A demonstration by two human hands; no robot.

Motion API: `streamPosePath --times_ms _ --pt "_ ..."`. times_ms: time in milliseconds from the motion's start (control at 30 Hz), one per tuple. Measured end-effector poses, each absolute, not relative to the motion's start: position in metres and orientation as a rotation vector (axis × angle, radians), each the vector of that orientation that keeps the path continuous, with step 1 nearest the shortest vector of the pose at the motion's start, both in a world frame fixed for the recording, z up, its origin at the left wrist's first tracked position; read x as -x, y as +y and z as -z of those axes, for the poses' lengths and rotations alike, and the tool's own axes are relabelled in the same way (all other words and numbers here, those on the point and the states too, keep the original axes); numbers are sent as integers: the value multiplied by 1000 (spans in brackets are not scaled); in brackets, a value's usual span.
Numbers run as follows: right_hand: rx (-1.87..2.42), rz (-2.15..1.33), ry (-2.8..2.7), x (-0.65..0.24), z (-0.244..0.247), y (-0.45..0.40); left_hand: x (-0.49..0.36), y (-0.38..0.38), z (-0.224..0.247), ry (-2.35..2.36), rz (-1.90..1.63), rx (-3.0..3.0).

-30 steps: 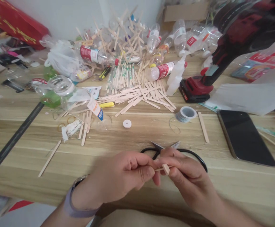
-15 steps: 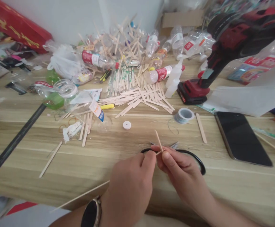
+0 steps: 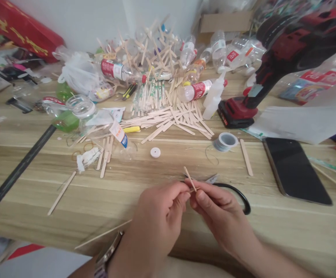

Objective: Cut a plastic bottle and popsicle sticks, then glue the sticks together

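Head view | hands (image 3: 191, 192) pinch short wooden piece (image 3: 190, 179) | scissors (image 3: 233, 189) behind

I can read no words: gold characters on red package (image 3: 44, 40), upper left, and bottle label (image 3: 200, 90), upper centre, blurred.

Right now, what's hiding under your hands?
Scissors on the table: some blade and part of a black handle show. The left hand and right hand cover the rest.
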State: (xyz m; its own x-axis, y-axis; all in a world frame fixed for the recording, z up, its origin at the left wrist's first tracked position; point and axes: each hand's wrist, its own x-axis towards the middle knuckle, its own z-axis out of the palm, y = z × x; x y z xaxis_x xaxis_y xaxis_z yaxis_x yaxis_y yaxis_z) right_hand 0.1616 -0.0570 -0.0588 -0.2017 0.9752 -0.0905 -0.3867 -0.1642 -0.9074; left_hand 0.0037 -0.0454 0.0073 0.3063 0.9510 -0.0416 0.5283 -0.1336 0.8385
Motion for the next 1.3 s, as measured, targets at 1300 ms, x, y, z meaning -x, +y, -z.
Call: streamPosePath --times_ms 1300 --pt "886 -1591 -992 -160 57 -56 -3 -45 -12 1336 -624 -1733"
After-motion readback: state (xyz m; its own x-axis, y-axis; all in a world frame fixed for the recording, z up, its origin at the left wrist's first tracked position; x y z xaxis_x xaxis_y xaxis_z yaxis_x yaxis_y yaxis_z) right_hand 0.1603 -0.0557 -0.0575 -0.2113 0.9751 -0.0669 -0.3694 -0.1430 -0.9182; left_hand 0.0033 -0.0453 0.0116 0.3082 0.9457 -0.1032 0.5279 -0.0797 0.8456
